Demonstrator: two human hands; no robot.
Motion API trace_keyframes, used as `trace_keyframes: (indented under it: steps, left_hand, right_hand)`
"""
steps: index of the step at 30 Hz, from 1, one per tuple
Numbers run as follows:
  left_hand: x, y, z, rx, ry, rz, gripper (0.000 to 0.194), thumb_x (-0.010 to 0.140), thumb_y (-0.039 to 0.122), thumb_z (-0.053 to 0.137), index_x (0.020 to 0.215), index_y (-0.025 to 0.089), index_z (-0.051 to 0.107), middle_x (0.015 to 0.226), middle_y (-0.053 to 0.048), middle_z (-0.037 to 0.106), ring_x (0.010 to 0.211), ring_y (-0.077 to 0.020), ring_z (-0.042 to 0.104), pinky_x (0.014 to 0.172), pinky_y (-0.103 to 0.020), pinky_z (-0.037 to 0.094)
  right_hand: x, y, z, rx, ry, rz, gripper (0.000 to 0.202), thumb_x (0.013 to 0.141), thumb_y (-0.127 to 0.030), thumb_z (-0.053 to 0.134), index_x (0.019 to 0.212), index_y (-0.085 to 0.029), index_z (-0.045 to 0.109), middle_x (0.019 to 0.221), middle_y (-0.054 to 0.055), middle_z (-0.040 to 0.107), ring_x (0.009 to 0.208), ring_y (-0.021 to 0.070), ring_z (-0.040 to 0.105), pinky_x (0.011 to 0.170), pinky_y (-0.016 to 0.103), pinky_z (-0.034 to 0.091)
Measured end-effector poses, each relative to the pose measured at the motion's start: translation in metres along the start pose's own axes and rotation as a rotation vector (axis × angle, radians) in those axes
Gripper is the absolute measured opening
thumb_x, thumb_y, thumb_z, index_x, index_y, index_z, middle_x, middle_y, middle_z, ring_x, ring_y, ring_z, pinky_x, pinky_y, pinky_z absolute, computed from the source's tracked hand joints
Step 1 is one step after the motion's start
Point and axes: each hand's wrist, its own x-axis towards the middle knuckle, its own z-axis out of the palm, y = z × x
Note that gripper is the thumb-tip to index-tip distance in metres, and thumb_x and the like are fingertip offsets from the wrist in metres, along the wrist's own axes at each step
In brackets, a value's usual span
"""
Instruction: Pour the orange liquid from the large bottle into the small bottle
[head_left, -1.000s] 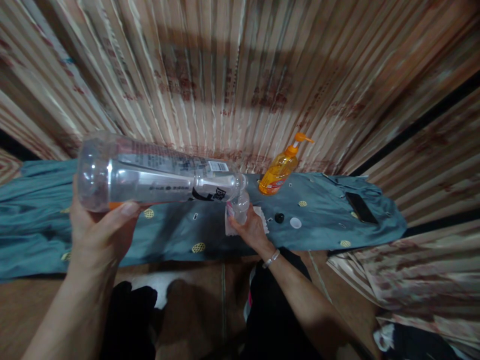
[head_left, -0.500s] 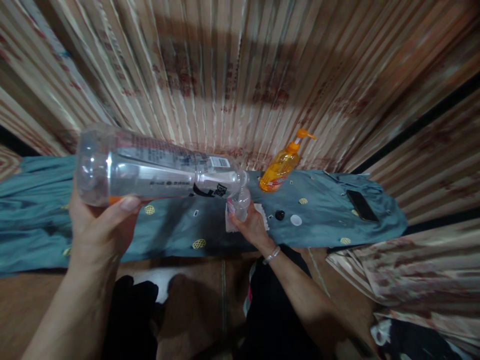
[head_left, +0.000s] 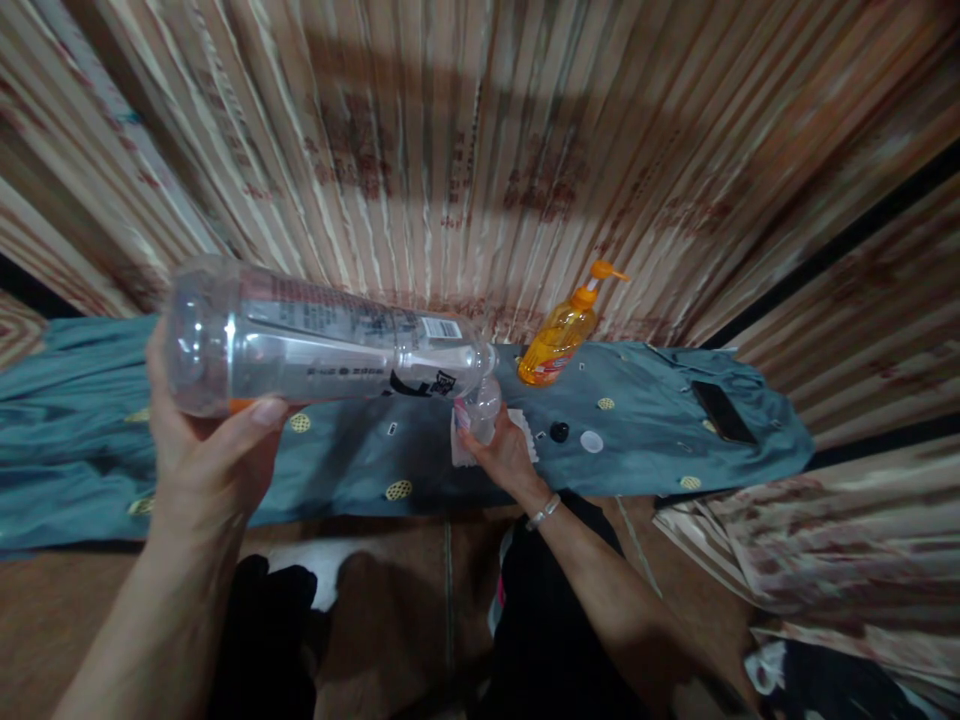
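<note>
A big clear plastic bottle (head_left: 322,340) lies almost level in the air, its neck to the right and tipped slightly down. My left hand (head_left: 214,445) is closed around its base end. The mouth meets the top of a small clear bottle (head_left: 484,402); whether liquid flows between them I cannot make out. Wrapped round that small bottle is my right hand (head_left: 504,450), over a white cloth (head_left: 457,445) on the table. To the right lie a black cap (head_left: 559,432) and a white round lid (head_left: 592,441).
An orange pump bottle (head_left: 559,340) stands behind my right hand. A dark phone (head_left: 724,412) lies at the right end of the teal tablecloth (head_left: 645,385). Striped curtains (head_left: 450,150) hang close behind the table and at the right.
The big bottle's base end and my left hand have shifted slightly right and down. My right hand and the small bottle stay almost in place.
</note>
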Motion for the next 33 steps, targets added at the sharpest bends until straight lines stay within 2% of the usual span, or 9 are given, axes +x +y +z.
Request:
trace_keyframes:
  steps: [3, 5, 9, 16, 22, 26, 33]
  left_hand:
    - [0.0003, -0.0006, -0.0004, -0.011, 0.008, 0.001, 0.071, 0.036, 0.022, 0.088, 0.102, 0.033, 0.064, 0.103, -0.001, 0.06, 0.09, -0.0229, 0.059, 0.083, -0.058, 0.053]
    - [0.0, -0.0004, -0.0002, -0.013, 0.003, -0.002, 0.063, 0.038, 0.023, 0.088, 0.096, 0.03, 0.066, 0.096, -0.001, 0.062, 0.082, -0.0212, 0.06, 0.084, -0.06, 0.053]
    - [-0.0009, 0.0019, 0.0022, 0.008, -0.018, 0.005, 0.046, 0.044, 0.026, 0.087, 0.086, 0.025, 0.068, 0.101, -0.005, 0.065, 0.083, -0.0245, 0.064, 0.086, -0.063, 0.051]
    - [-0.0021, 0.0018, 0.0038, 0.013, -0.051, -0.003, 0.049, 0.047, 0.026, 0.085, 0.093, 0.026, 0.067, 0.112, -0.007, 0.064, 0.092, -0.0259, 0.064, 0.088, -0.059, 0.052]
    - [-0.0017, 0.0018, 0.0024, 0.004, -0.034, -0.006, 0.06, 0.043, 0.025, 0.087, 0.099, 0.027, 0.064, 0.101, -0.005, 0.063, 0.09, -0.0257, 0.062, 0.083, -0.06, 0.053]
    - [-0.0017, 0.0027, 0.0034, -0.013, -0.02, -0.002, 0.051, 0.044, 0.02, 0.085, 0.091, 0.027, 0.066, 0.097, -0.003, 0.063, 0.084, -0.0213, 0.061, 0.082, -0.057, 0.055]
    - [-0.0017, 0.0025, 0.004, -0.002, -0.025, 0.011, 0.045, 0.043, 0.021, 0.085, 0.084, 0.026, 0.067, 0.098, -0.004, 0.064, 0.086, -0.0234, 0.06, 0.082, -0.059, 0.053]
  right_hand:
    - [0.0005, 0.0012, 0.0006, -0.003, 0.001, -0.009, 0.057, 0.075, -0.031, 0.066, 0.126, -0.015, 0.046, 0.111, 0.012, 0.067, 0.101, 0.0258, 0.066, 0.088, 0.037, 0.053]
    - [0.0008, 0.002, 0.0007, -0.002, 0.001, -0.018, 0.057, 0.075, -0.031, 0.066, 0.127, -0.017, 0.046, 0.113, 0.011, 0.067, 0.102, 0.0255, 0.066, 0.088, 0.038, 0.053]
    - [0.0008, 0.0035, 0.0005, -0.01, -0.007, -0.012, 0.06, 0.075, -0.032, 0.066, 0.129, -0.015, 0.044, 0.109, 0.012, 0.068, 0.098, 0.0251, 0.067, 0.086, 0.037, 0.054]
    - [-0.0001, 0.0038, 0.0011, -0.015, 0.002, 0.008, 0.061, 0.075, -0.032, 0.068, 0.129, -0.014, 0.044, 0.109, 0.012, 0.068, 0.099, 0.0251, 0.067, 0.086, 0.035, 0.053]
    - [-0.0002, 0.0045, 0.0003, -0.002, -0.004, -0.011, 0.058, 0.076, -0.033, 0.066, 0.127, -0.015, 0.045, 0.107, 0.011, 0.069, 0.095, 0.0241, 0.068, 0.083, 0.033, 0.054]
    - [0.0002, 0.0035, -0.0005, -0.017, -0.008, 0.001, 0.059, 0.076, -0.033, 0.067, 0.127, -0.014, 0.045, 0.109, 0.012, 0.068, 0.098, 0.0253, 0.067, 0.085, 0.036, 0.053]
    - [0.0003, 0.0019, -0.0005, -0.012, 0.003, 0.014, 0.058, 0.075, -0.031, 0.067, 0.126, -0.015, 0.045, 0.109, 0.011, 0.068, 0.099, 0.0252, 0.066, 0.087, 0.037, 0.053]
